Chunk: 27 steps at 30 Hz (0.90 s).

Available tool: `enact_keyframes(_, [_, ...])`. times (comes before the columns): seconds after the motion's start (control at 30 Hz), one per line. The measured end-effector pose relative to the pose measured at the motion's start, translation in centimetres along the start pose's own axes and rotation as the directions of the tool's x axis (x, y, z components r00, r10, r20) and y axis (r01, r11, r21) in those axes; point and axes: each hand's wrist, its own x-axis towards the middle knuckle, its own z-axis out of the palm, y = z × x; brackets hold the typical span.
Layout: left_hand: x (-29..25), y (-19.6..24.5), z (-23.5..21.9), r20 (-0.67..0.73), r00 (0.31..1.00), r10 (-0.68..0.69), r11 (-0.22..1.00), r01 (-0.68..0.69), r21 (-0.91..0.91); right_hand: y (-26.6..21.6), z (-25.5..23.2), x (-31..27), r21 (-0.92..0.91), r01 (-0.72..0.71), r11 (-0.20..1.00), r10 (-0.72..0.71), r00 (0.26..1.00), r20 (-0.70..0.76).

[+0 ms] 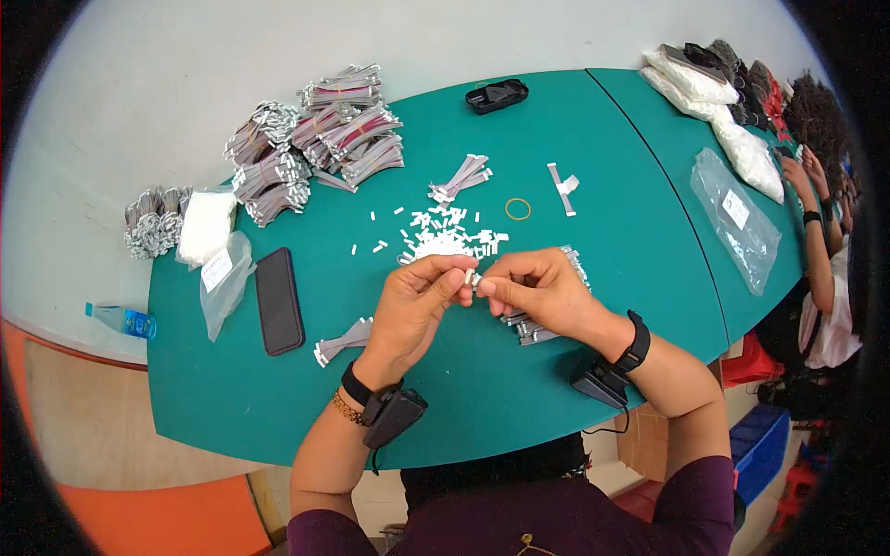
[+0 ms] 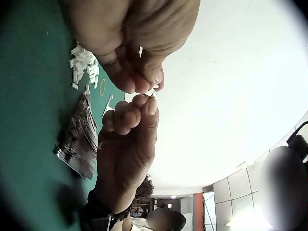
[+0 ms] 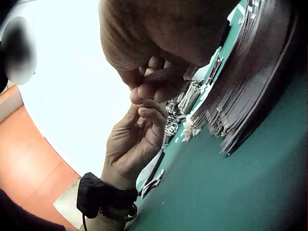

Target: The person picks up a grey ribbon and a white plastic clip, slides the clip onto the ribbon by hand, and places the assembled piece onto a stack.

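Green table [image 1: 505, 403] sat below both hands, white heap [image 1: 439, 246] just beyond them. Right hand [image 1: 556, 292] was curled in a pinch on a flat grey cable [image 3: 161, 74], its end pointing at the left hand's fingertips. Left hand [image 1: 406, 315] was curled too, pinching a small white piece [image 1: 470, 275] just left of that end; couldn't tell its long axis or whether they touched.

No readable text or labels.
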Motion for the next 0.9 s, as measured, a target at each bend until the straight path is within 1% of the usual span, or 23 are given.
enact_keyframes(0.17, [-0.04,-0.06,-0.04,0.015,1.000,-0.003,1.000,0.003,0.000,-0.15,0.12,-0.06,-0.020,0.012,1.000,-0.012,1.000,0.003])
enact_keyframes(0.27, [-0.05,-0.14,-0.17,0.011,1.000,-0.007,1.000,0.007,0.009,-0.25,0.19,-0.12,-0.022,-0.009,1.000,0.009,1.000,0.003])
enact_keyframes(0.37, [-0.09,-0.17,-0.13,0.010,1.000,-0.010,1.000,0.010,0.019,-0.31,0.30,-0.15,-0.028,0.027,0.999,-0.027,1.000,0.007])
enact_keyframes(0.47, [-0.09,-0.20,-0.10,0.016,1.000,-0.008,1.000,0.007,0.019,-0.49,0.08,-0.15,-0.055,0.000,0.998,0.001,1.000,0.019])
enact_keyframes(0.57, [-0.13,-0.22,-0.14,0.015,1.000,-0.013,1.000,0.013,0.018,-0.50,0.09,-0.17,-0.044,-0.013,0.999,0.014,1.000,0.016])
enact_keyframes(0.67, [-0.17,-0.14,-0.05,0.018,1.000,-0.010,1.000,0.010,0.013,-0.32,0.17,-0.16,-0.022,-0.004,1.000,0.004,1.000,0.014])
enact_keyframes(0.9, [-0.13,-0.19,-0.04,0.019,1.000,-0.008,1.000,0.008,0.006,-0.66,0.31,-0.23,-0.046,0.030,0.999,-0.029,1.000,0.003])
